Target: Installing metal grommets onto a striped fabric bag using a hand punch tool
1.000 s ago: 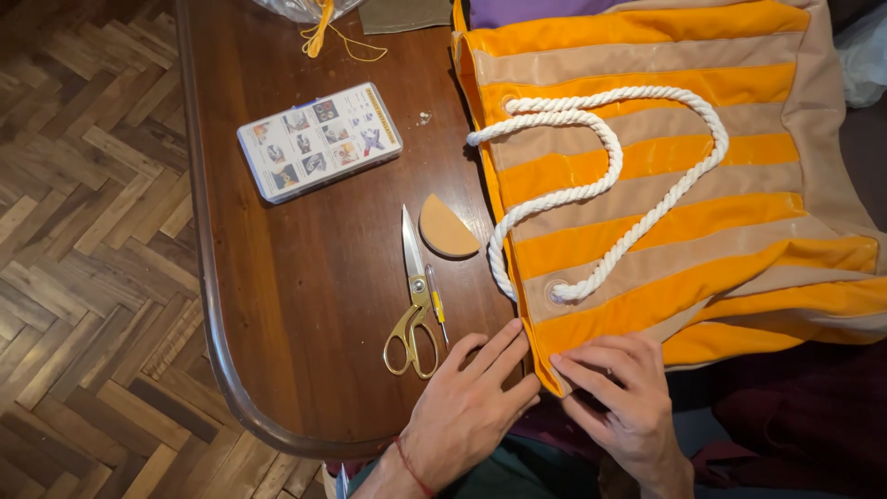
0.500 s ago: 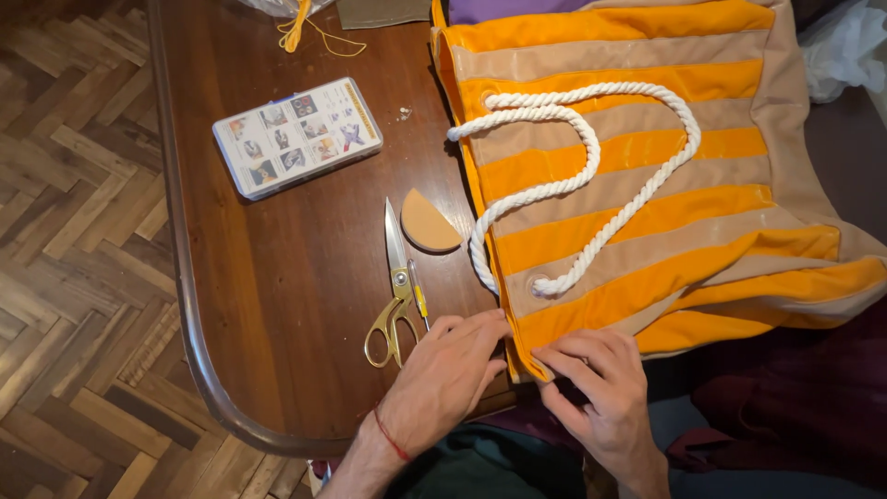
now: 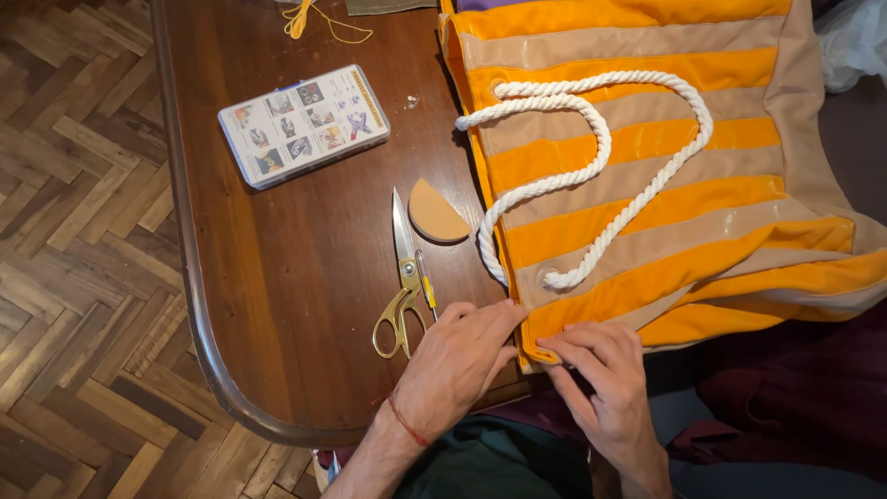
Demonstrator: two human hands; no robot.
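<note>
The left hand (image 3: 457, 365) is lying low in the middle of the frame, palm down, its fingers stretched out and close together, their tips pressing on the lower left corner of the striped bag (image 3: 647, 166). The right hand (image 3: 601, 379) is sitting just beside it to the right, fingers bent, the fingertips pinching the orange edge of that same corner; the two hands are nearly touching each other over the fabric. A red thread band (image 3: 405, 420) is circling the left wrist.

The bag, striped orange and beige, is spreading from the hands up across the right half of the frame, lying flat with its lower right part hanging off the table's edge. A thick white rope handle (image 3: 591, 176) is looping over its stripes, its ends running into two eyelets in the cloth.

Just left of the left hand, a pair of gold-handled scissors (image 3: 402, 277) is lying closed on the dark wooden table (image 3: 305, 305), blades pointing up the frame. A tan half-round piece (image 3: 434, 212) is resting right beside the blades, between them and the bag. Farther toward the upper left, a flat clear plastic box (image 3: 303, 125) with small pictures on its lid is sitting at a slant. At the top edge, a bit of yellow cord (image 3: 309, 18) is curling on the wood. Herringbone parquet floor (image 3: 83, 231) is filling the left side.
</note>
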